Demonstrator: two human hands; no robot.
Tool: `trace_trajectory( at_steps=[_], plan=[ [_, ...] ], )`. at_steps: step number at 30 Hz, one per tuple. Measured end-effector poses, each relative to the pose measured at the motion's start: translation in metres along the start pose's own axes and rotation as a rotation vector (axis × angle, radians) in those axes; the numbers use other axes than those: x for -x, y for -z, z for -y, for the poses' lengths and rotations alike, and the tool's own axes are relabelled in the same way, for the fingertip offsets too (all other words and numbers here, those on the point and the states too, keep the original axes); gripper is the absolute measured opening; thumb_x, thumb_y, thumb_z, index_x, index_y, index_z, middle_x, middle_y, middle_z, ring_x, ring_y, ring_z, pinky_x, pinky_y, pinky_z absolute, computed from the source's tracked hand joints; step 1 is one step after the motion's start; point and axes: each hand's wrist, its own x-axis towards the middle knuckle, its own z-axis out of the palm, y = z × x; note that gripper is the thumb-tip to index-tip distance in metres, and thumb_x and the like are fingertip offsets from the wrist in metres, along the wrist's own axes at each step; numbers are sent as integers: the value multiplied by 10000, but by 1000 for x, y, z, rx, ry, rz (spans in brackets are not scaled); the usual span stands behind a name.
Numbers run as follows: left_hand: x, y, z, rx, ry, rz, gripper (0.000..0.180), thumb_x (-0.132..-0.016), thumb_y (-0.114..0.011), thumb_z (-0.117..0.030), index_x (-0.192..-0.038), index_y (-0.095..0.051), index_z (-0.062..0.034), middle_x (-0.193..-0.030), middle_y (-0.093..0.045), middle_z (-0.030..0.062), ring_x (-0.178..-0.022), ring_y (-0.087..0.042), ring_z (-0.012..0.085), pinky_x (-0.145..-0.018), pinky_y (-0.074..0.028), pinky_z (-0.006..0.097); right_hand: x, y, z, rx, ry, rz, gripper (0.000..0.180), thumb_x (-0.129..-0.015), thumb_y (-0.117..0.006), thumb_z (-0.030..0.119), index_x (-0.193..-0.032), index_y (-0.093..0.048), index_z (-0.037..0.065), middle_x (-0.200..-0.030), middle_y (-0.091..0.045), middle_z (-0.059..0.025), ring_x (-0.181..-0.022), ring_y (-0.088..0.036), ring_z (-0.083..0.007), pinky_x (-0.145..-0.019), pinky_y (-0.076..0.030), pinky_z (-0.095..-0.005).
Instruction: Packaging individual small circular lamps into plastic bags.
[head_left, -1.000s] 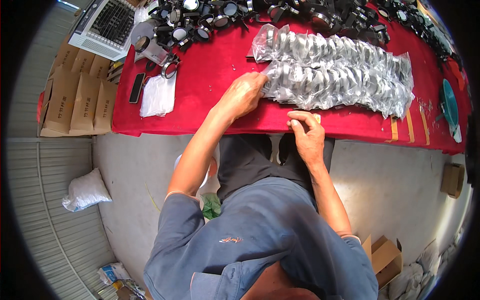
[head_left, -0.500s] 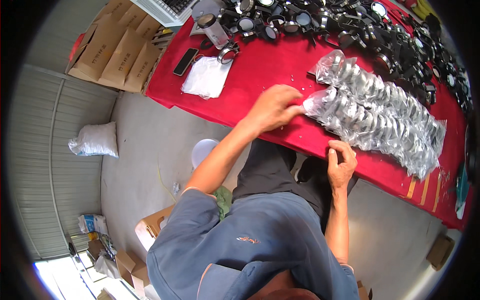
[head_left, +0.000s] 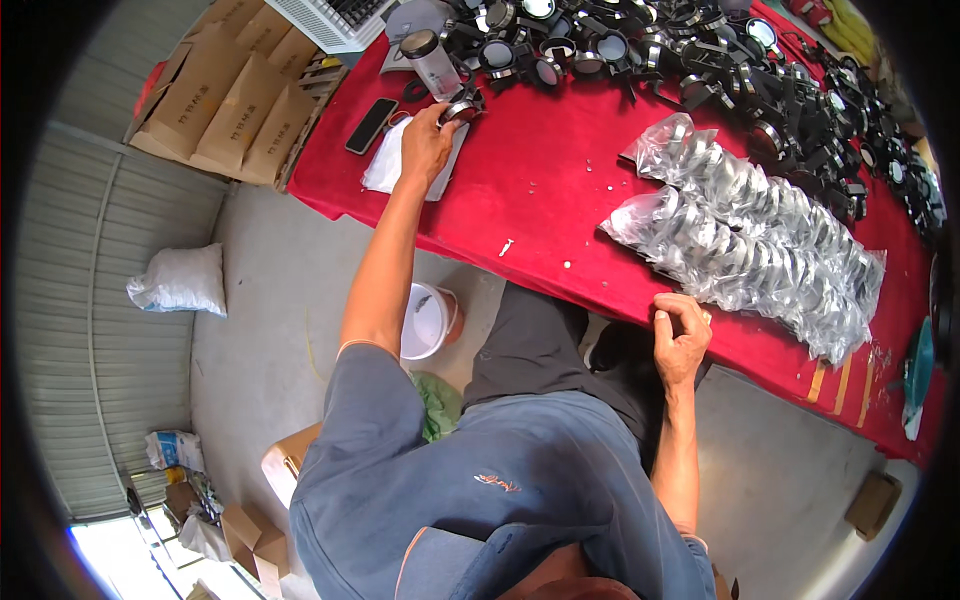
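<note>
My left hand (head_left: 427, 150) is stretched out over a stack of clear-white plastic bags (head_left: 384, 166). Its fingers are closed at the edge of a round metal lid with a black strap (head_left: 459, 112). Just behind stands a clear jar with a metal cap (head_left: 430, 65). At the table's front edge rests my right hand (head_left: 682, 338), loosely curled, thumb apart from the fingers, with nothing visible in it. Beyond it lie two rows of bagged round lids (head_left: 745, 235), packed side by side in clear plastic.
A large heap of unbagged lids with black straps (head_left: 690, 60) covers the far side of the red-clothed table (head_left: 520, 180). A phone (head_left: 371, 126) lies left of the bags. Cartons (head_left: 225, 110) stand at far left, and a white bucket (head_left: 428, 322) sits on the floor.
My left hand has left the near end of the front bagged row and moved left and away from me, to the lid beside the jar. The right hand stays in place.
</note>
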Motion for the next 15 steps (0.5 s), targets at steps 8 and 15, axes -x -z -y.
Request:
trace_trajectory(
  at_steps=[8, 15],
  plan=[
    [62, 31, -62, 398, -75, 14, 323, -974, -728, -82, -1292, -713, -32, -1029, -764, 60, -854, -668, 124, -784, -546, 279, 1, 5, -4, -58, -29, 34, 138, -861, -689, -51, -972, -745, 8, -1004, -767, -121, -939, -732, -247, -859, -548, -336],
    [85, 16, -77, 396, -144, 140, 290, -946, -737, -95, -1212, -680, 5, -1002, -757, 162, -901, -731, 258, -819, -562, 336, -27, -22, 20, -218, -75, 74, 143, -877, -690, -51, -1005, -746, -19, -1027, -764, -134, -982, -732, -243, -899, -558, -337]
  ],
)
